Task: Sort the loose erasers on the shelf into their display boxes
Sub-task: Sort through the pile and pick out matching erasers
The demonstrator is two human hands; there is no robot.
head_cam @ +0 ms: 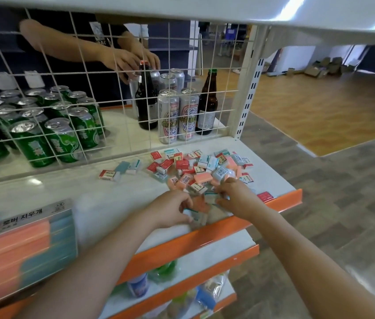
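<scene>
A heap of loose erasers [201, 170] in red, teal, pink and white wrappers lies on the white shelf [117, 199], toward its right end. A few strays [119, 170] lie to the left of the heap. My left hand [170, 211] curls round a teal-and-white eraser [192, 214] at the near edge of the heap. My right hand [237, 196] pinches small erasers just beside it. A display box [27, 245] with pink and teal erasers stands at the shelf's near left, blurred.
A white wire grid [117, 93] backs the shelf. Behind it stand green cans [44, 125], silver cans and brown bottles [207, 104], and another person's hands [131, 61] are on a bottle. An orange rail [204, 236] edges the shelf; lower shelves hold bagged goods.
</scene>
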